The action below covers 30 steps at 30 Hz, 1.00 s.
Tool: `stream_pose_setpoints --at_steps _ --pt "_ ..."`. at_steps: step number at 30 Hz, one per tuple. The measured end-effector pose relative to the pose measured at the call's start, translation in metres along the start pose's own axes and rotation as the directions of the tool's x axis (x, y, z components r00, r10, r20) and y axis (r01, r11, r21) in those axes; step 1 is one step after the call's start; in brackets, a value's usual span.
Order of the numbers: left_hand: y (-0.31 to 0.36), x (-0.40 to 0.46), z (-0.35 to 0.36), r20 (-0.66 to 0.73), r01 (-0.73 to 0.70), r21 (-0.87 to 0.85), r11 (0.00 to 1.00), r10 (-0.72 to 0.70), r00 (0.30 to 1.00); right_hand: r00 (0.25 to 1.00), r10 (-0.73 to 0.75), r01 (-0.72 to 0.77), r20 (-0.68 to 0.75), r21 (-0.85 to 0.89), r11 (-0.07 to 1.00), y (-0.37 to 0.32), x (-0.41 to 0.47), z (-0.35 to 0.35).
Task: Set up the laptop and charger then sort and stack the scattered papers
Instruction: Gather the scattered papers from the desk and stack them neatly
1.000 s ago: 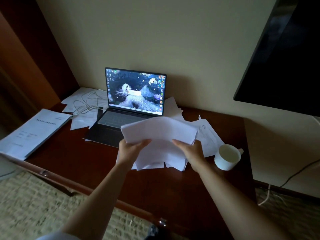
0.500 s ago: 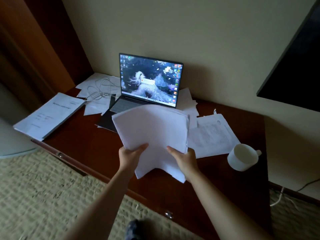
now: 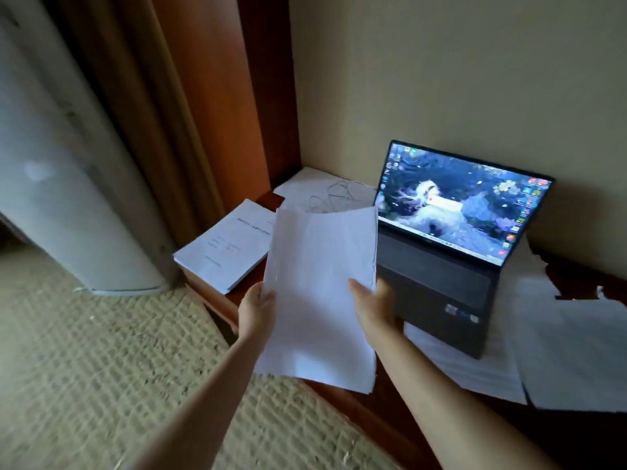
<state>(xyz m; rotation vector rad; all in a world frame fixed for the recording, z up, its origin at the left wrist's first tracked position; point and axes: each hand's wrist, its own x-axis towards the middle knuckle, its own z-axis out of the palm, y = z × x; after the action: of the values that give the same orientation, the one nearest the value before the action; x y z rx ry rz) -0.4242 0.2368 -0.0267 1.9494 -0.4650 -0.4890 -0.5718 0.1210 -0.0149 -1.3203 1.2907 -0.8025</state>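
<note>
- Holding a sheaf of white papers (image 3: pixel 320 293) up above the front edge of the counter (image 3: pixel 380 401), both hands are gripping it at mid-height, one on each long side.
- The left hand (image 3: pixel 258 308) is pinching the sheaf's left edge, thumb lying on the near face and fingers hidden behind.
- The right hand (image 3: pixel 371 305) is clamping the right edge the same way, its thumb pressing across the near face.
- The sheaf is showing a blank, faintly bluish-white face; its sheets are sitting unevenly, with the right edge ragged and the lower corners fanning out in staggered layers.
- The laptop (image 3: pixel 451 252) is standing open on the counter just to the right of the sheaf, its screen glowing with a dark blue wallpaper and rows of icons, its dark grey deck resting on loose sheets (image 3: pixel 559 337) that are spreading out to the right.
- A thick stapled document (image 3: pixel 225 247) with printed lines is lying at the counter's left end, partly hidden behind the sheaf.
- A thin white charger cable (image 3: pixel 334 195) is lying coiled on more paper in the back corner, behind the sheaf's top edge.
- Woven matting (image 3: pixel 101 361) is covering the floor below.
</note>
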Motion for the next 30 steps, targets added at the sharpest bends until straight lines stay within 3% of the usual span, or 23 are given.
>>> stream_pose_setpoints --at_steps 9,16,21,30 --pt "-0.015 0.121 -0.080 -0.055 0.050 0.089 0.995 -0.045 0.997 0.997 0.046 -0.048 -0.064 -0.033 0.998 -0.024 0.023 0.150" --pt "-0.016 0.222 -0.095 -0.020 0.076 0.187 0.980 -0.073 0.997 0.984 0.133 -0.140 -0.120 -0.053 0.989 -0.022 0.085 0.243" --pt "-0.021 0.296 -0.096 -0.022 0.078 0.366 0.927 -0.076 0.997 0.977 0.181 -0.187 -0.108 -0.046 0.981 -0.022 0.121 0.294" --pt "-0.049 0.386 -0.092 0.166 -0.015 0.446 0.895 -0.066 0.984 0.918 0.278 -0.326 -0.282 -0.143 0.934 -0.011 0.137 0.348"
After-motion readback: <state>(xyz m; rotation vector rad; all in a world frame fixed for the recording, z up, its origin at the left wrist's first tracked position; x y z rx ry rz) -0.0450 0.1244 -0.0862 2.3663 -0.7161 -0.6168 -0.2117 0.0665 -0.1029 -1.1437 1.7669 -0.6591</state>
